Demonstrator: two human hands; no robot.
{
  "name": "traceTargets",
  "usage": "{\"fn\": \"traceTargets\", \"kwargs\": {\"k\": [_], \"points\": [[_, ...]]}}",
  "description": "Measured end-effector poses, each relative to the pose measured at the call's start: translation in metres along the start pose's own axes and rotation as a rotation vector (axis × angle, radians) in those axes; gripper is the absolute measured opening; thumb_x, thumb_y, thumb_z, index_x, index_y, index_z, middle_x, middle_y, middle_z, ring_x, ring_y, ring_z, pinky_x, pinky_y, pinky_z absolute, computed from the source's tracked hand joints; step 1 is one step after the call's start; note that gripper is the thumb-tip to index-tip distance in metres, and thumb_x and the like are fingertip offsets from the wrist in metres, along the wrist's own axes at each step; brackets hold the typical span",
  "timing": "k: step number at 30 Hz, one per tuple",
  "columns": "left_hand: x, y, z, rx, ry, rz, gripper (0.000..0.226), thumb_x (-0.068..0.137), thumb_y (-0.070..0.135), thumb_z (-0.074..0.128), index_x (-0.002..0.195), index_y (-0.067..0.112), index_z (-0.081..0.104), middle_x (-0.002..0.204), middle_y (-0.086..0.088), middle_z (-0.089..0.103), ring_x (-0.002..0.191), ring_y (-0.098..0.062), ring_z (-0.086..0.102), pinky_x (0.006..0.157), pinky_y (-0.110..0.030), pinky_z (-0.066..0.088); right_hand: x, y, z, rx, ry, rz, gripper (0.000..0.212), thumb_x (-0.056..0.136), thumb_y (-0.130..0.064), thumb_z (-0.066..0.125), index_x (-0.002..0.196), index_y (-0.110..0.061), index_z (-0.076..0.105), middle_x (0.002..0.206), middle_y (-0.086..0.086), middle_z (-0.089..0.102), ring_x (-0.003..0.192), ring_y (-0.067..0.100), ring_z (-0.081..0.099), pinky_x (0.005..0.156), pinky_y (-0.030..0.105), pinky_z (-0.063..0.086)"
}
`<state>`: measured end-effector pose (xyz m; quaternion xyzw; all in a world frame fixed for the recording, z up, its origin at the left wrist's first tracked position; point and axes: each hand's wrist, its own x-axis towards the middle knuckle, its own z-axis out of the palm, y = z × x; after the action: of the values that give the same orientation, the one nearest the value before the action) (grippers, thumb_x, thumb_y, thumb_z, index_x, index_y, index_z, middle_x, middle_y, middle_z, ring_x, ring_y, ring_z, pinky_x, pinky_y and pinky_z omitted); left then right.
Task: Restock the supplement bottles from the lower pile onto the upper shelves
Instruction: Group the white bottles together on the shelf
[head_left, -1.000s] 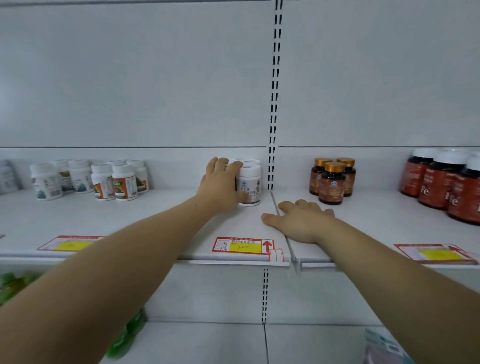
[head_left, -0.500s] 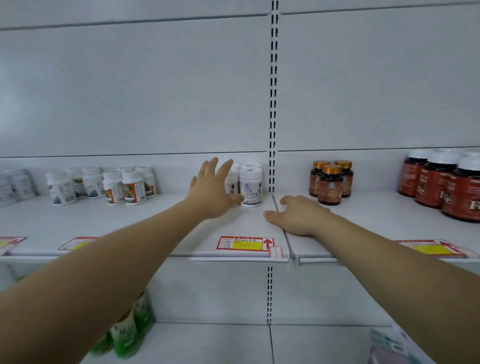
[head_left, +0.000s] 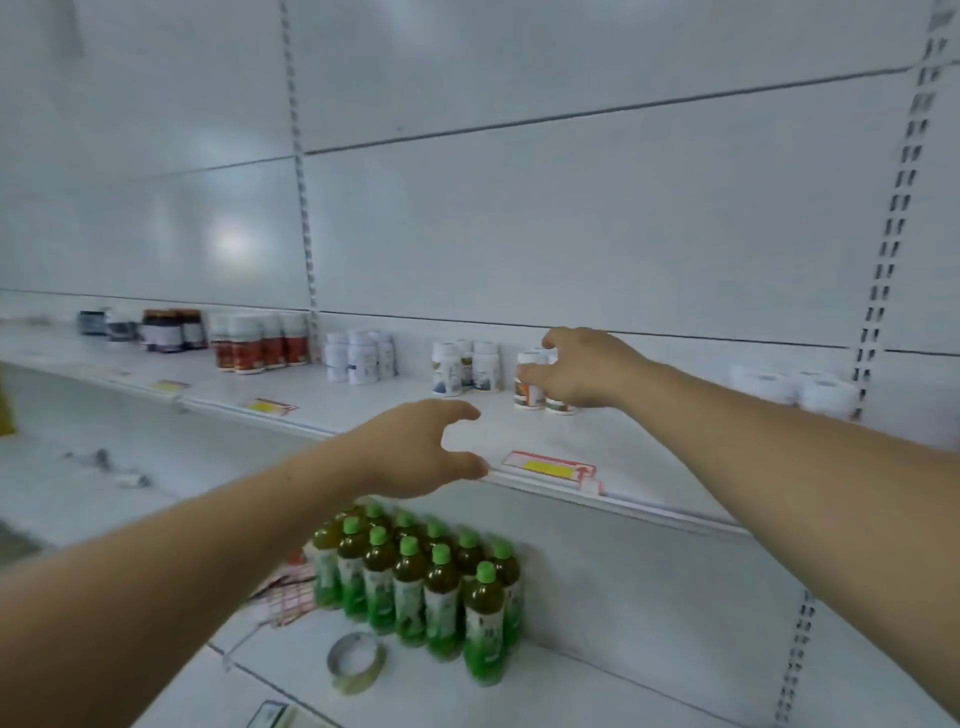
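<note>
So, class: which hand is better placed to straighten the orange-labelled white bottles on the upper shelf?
Right hand: its fingers already reach around the orange-labelled bottles. The left hand hovers empty near the shelf edge.

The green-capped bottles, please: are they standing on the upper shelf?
No, the green-capped bottles stand grouped on the lower shelf, below the upper shelf with the supplement bottles.

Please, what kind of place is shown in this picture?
Most likely a shop aisle, perhaps a pharmacy or supermarket: long white shelves carry small groups of supplement bottles, price tags sit on the shelf edge, and green-capped drink bottles stand below.
</note>
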<state>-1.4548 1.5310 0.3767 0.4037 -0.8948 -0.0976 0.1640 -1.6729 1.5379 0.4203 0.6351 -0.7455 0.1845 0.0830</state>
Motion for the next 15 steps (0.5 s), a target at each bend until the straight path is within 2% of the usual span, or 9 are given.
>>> {"fn": "traceTargets", "kwargs": {"k": [6,9,15], "points": [[-0.100,-0.171,-0.058,0.119,0.031,-0.247,0.069,0.083,0.052,0.061,0.143,0.034,0.031,0.150,0.007,0.033,0.129,-0.016,0.040,0.104,-0.032,0.033,0.038,-0.230,0.074,0.098,-0.112,-0.294,0.076,0.082,-0.069,0.046,0.143,-0.025,0.036,0.149,0.004,0.037,0.129,0.027,0.042,0.095,0.035,0.037],[-0.145,-0.246,-0.079,0.165,0.040,-0.357,0.068,0.085,0.050,0.059,0.143,0.031,0.032,0.150,0.007,0.033,0.131,-0.015,0.038,0.105,-0.030,0.031,0.046,-0.332,0.112,0.175,-0.147,-0.437,0.075,0.083,-0.068,0.046,0.143,-0.025,0.036,0.148,0.004,0.039,0.128,0.027,0.043,0.097,0.038,0.038],[-0.204,-0.369,-0.103,0.158,0.011,-0.545,0.067,0.086,0.050,0.058,0.144,0.028,0.032,0.149,0.003,0.034,0.131,-0.017,0.038,0.108,-0.033,0.032,0.062,-0.483,0.188,0.229,-0.293,-0.546,0.073,0.083,-0.067,0.048,0.142,-0.024,0.038,0.148,0.004,0.040,0.128,0.027,0.043,0.094,0.038,0.037]]}}
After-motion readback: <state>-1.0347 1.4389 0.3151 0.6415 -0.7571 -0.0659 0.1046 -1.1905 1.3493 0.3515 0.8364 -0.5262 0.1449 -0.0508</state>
